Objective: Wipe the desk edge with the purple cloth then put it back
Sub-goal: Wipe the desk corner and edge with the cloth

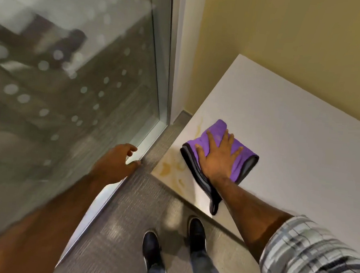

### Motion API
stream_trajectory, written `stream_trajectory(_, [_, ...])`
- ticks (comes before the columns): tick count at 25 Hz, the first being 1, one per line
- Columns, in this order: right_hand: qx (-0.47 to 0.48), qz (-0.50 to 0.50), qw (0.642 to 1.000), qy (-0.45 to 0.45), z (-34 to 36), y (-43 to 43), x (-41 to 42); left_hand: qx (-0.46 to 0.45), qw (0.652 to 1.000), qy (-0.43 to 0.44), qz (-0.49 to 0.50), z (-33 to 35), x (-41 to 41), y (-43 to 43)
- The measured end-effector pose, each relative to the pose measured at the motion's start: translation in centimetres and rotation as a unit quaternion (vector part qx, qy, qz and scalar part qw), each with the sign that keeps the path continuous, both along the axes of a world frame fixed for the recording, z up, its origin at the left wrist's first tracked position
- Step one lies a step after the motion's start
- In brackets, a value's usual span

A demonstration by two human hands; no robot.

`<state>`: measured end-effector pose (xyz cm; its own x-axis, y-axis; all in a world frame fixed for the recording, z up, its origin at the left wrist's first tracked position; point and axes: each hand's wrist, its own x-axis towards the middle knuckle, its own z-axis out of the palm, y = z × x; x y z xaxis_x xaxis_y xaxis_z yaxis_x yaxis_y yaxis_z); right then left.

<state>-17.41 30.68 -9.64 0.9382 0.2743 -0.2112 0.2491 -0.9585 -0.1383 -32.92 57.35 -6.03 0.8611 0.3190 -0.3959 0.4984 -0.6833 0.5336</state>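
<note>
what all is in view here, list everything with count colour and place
folded purple microfibre cloth with grey-black trim: 1, purple, on desk near its left edge, one end reaching the front edge
white desk top: 1, white, right side
yellowish stains: several, on desk left of cloth
glass wall panel with dots: 1, left
yellow wall: 1, behind desk
grey carpet floor: below
dark shoes: 2, on floor
left hand: 1, empty, by the glass frame
right hand: 1, flat on cloth
plaid sleeve: 1, right arm
</note>
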Motion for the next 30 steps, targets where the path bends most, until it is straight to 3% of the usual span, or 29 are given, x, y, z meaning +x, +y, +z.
stream_trajectory(5, [0.037, 0.166, 0.985, -0.011, 0.1, -4.5, -1.1, 0.004, 0.997, 0.069, -0.026, -1.9, -1.7, 0.2])
stream_trajectory(11, [0.027, 0.024, 0.999, -0.018, 0.4, -2.2, 1.9, -0.081, 0.997, -0.01, -0.011, -2.8, -2.1, -2.5])
stream_trajectory(14, [0.053, 0.122, 0.991, -0.009, 0.4, 0.8, 2.1, -0.144, 0.989, -0.019, 0.035, -3.3, -1.9, -3.5])
stream_trajectory(17, [0.107, 0.202, 0.973, -0.002, 0.2, -1.5, 0.0, -0.172, 0.983, -0.021, 0.051, -3.7, -2.3, -3.8])
stream_trajectory(20, [0.105, 0.124, 0.986, -0.026, -0.2, -5.0, -0.1, -0.166, 0.984, -0.025, 0.063, -4.3, -2.7, -3.3])
stream_trajectory(24, [0.125, 0.025, 0.991, -0.03, 0.0, -0.1, 2.5, -0.141, 0.985, -0.044, 0.093, -5.3, -3.9, -2.9])
stream_trajectory(28, [0.138, 0.179, 0.974, -0.017, -0.1, -0.3, 0.7, -0.115, 0.987, -0.062, 0.096, -5.4, -4.8, -2.9])
stream_trajectory(30, [0.145, 0.173, 0.974, -0.015, 0.0, -3.2, 0.0, -0.111, 0.987, -0.063, 0.099, -5.1, -4.8, -2.8])
